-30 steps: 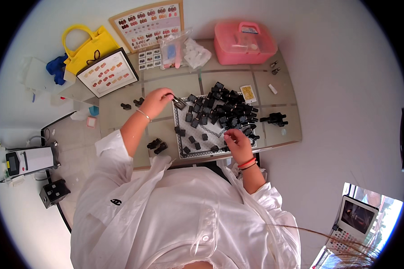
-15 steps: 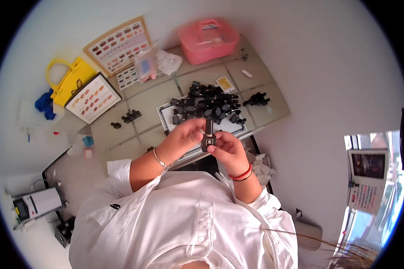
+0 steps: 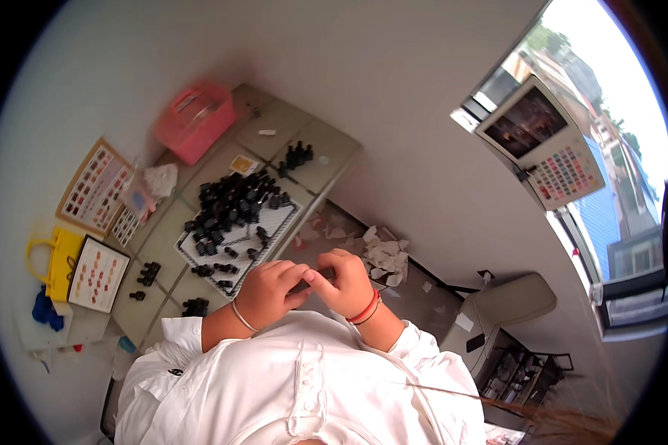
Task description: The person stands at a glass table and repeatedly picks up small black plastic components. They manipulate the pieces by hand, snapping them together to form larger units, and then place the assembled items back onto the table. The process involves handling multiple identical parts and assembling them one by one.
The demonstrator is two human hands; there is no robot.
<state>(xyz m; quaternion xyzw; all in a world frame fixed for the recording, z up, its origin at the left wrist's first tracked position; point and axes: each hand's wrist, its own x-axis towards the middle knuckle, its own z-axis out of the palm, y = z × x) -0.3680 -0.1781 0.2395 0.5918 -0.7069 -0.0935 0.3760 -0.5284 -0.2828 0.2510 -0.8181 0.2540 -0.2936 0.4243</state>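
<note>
My left hand (image 3: 273, 288) and my right hand (image 3: 343, 282) meet close in front of my shirt, fingers curled toward each other. Between them shows a sliver of a black nail polish bottle (image 3: 321, 277); the fingers hide most of it. Both hands are closed on it. To the left of the hands, a heap of black nail polish bottles (image 3: 226, 208) lies on a white patterned mat (image 3: 267, 233). A few more lie loose on the mat's near part, beside my left hand.
The tiled table (image 3: 315, 159) also bears a pink box (image 3: 195, 122), a yellow card (image 3: 243, 165), small bottle groups and colour charts (image 3: 96, 189). A yellow bag (image 3: 65, 259) stands at the left. Crumpled paper (image 3: 384, 256) and a chair (image 3: 508, 300) are to the right, below a window.
My view has swung right, so the table now lies further left and more window shows. My hands have drawn nearer my body and closed round the bottle, which was in plain sight before.
</note>
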